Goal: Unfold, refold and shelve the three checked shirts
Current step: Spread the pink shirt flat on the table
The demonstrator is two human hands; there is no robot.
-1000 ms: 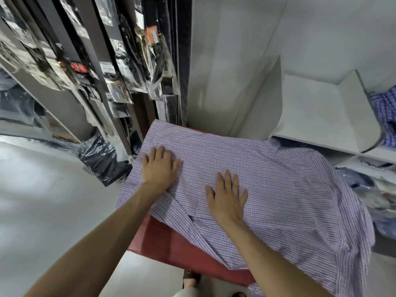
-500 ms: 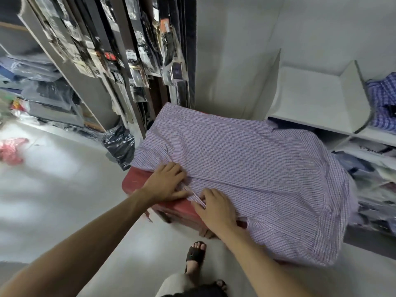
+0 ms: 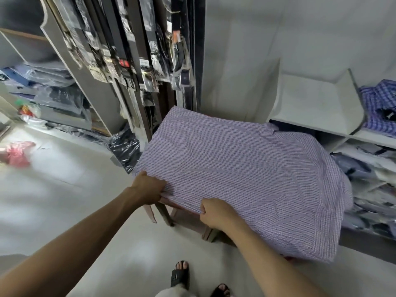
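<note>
A purple checked shirt (image 3: 246, 168) lies spread over a small table, whose legs (image 3: 167, 213) show just beneath the fingers. The left hand (image 3: 147, 188) grips the shirt's near edge, fingers curled under the cloth and thumb on top. Just to its right, the right hand (image 3: 216, 214) pinches the same edge, knuckles bent round a fold of fabric. Beyond the fingers the shirt runs away flat, its far right part drooping off the table side. Further right of both hands, a blue checked shirt (image 3: 379, 108) sits in a white shelf (image 3: 317, 108) compartment. Below the wrists, sandalled feet (image 3: 180, 275) stand on the pale floor.
</note>
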